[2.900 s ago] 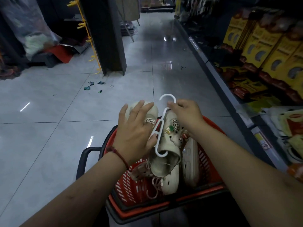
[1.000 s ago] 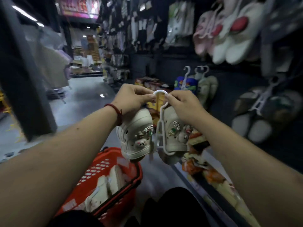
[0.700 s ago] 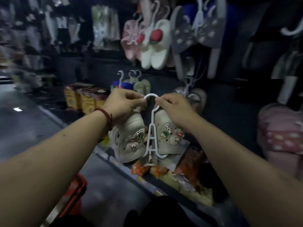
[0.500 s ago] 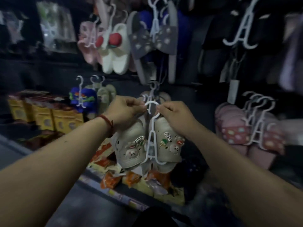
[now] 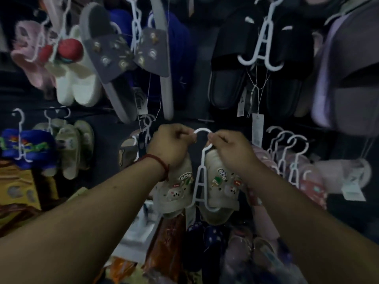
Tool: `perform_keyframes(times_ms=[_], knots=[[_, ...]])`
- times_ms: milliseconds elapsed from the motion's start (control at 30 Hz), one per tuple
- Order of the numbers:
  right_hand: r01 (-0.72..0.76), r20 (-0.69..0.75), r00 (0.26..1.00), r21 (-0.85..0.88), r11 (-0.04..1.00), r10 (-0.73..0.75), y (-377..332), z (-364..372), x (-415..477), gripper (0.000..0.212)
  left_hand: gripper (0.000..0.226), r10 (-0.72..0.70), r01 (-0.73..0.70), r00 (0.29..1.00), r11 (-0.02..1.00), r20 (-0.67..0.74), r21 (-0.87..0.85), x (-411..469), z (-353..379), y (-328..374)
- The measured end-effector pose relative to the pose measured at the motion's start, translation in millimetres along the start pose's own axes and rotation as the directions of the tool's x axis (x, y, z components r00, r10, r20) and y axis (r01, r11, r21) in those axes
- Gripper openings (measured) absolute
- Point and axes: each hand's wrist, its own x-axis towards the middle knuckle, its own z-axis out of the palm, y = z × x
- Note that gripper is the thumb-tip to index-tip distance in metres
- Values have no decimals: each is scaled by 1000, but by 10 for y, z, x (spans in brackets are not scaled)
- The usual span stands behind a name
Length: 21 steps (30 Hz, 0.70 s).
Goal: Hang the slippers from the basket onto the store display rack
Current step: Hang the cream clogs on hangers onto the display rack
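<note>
Being held higher and closer to the wall of shoes than half a second ago. Holding the cream slippers (image 5: 221, 189) up in the air, right in front of the display rack (image 5: 106, 144), low in the middle of it. Hanging them side by side on a white hanger (image 5: 200, 177), with little bear charms facing out. Pinching the round hook at the top from both sides: left hand (image 5: 170, 144) curled tight on the left end, right hand (image 5: 229, 148) curled tight on the right end. Hard to tell: hook over a peg or not. Wearing a red string (image 5: 158, 160) on the left wrist. Hanging just to the right, pink slippers (image 5: 311, 181) in a row on more white hangers. Hanging above, grey slippers (image 5: 114, 54) with shiny charms and black slippers (image 5: 229, 78). Hanging well off to the left, blue slippers (image 5: 28, 144) and fluffy white slippers (image 5: 82, 87). Lying below, orange packets (image 5: 164, 242).
</note>
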Motion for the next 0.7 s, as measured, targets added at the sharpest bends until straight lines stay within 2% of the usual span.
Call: perform_keyframes(times_ms=[133, 300, 467, 633, 700], knots=[[-38, -27, 999, 31, 999, 39, 180, 21, 320, 40, 10, -6, 6, 1000, 1000, -5, 19, 393, 134, -77], [-119, 53, 991, -15, 993, 120, 495, 161, 624, 36, 15, -53, 52, 998, 995, 13, 84, 718, 313, -382], [-137, 42, 990, -11, 991, 137, 869, 231, 893, 40, 16, -108, 106, 992, 994, 68, 38, 1070, 558, -610], [-219, 36, 975, 43, 975, 217, 1102, 320, 1244, 35, 38, -77, 77, 996, 997, 51, 0, 1427, 723, -736], [-221, 10, 975, 52, 974, 221, 1195, 377, 1371, 32, 40, -89, 87, 994, 996, 69, 19, 1525, 783, -801]])
